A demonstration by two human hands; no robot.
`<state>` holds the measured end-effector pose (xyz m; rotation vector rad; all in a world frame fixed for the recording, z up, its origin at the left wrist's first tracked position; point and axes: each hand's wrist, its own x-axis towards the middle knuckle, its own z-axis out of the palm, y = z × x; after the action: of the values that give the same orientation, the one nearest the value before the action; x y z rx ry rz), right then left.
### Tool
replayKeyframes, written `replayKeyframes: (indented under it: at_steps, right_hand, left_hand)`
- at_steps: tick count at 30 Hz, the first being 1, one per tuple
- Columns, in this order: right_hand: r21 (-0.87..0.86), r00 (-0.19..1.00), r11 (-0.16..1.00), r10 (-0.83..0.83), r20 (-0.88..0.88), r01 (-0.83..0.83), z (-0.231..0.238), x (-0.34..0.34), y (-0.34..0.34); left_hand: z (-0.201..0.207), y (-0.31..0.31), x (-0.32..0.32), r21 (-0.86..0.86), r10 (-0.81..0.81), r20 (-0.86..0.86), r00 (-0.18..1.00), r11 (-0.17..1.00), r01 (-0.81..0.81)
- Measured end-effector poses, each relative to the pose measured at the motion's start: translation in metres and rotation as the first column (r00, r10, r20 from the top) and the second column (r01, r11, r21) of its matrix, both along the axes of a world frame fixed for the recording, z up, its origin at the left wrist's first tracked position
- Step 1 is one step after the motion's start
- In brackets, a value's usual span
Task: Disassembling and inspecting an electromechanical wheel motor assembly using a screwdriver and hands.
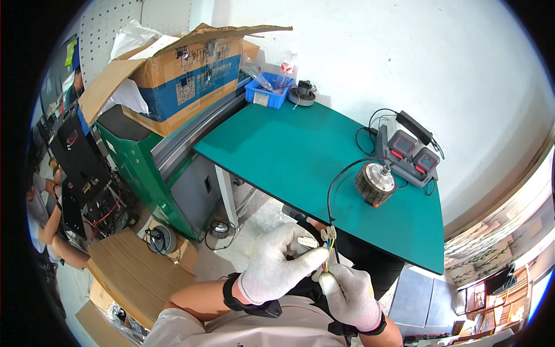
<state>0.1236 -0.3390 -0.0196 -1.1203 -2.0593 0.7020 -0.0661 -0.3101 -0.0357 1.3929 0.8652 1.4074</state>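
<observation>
Both my hands wear white knitted gloves and meet in front of me, just off the table's near edge. My left hand [281, 261] is closed, with a small white plug connector [307, 242] between its fingers and its thumb against some thin coloured wires [330, 245]. My right hand [350, 294] pinches the same wires lower down. Pale connectors [328, 233] stick up above the fingertips. From there a black cable [329, 194] curves up to a round hub motor [376, 184], which rests on the green table [289, 156] with its metal shaft up.
A two-bay charger [409, 151] with a black adapter stands at the table's right. At the back are a blue bin [269, 89] and another motor [303, 93]. An open carton [188, 75] sits at left. More motors [219, 229] lie on the left, and a person's arm [53, 222] shows at far left.
</observation>
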Motion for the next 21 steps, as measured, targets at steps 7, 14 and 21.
replayKeyframes:
  at_steps: [7, 14, 21]
  right_hand:
    - [-0.016, 1.000, 1.000, 0.027, -0.007, -0.027, -0.004, -0.001, 0.004]
    - [0.072, 0.999, 0.996, 0.043, 0.005, -0.043, -0.011, -0.004, 0.008]
    - [0.158, 0.989, 0.987, 0.010, 0.147, -0.034, -0.004, 0.000, 0.010]
  left_hand:
    - [-0.012, 0.005, -0.001, -0.137, -0.200, 0.107, 0.974, 0.967, 0.214]
    - [-0.004, 0.007, -0.009, -0.087, -0.269, -0.180, 0.946, 0.963, 0.257]
    - [0.011, 0.005, -0.018, -0.291, -0.044, 0.186, 0.982, 0.952, 0.098]
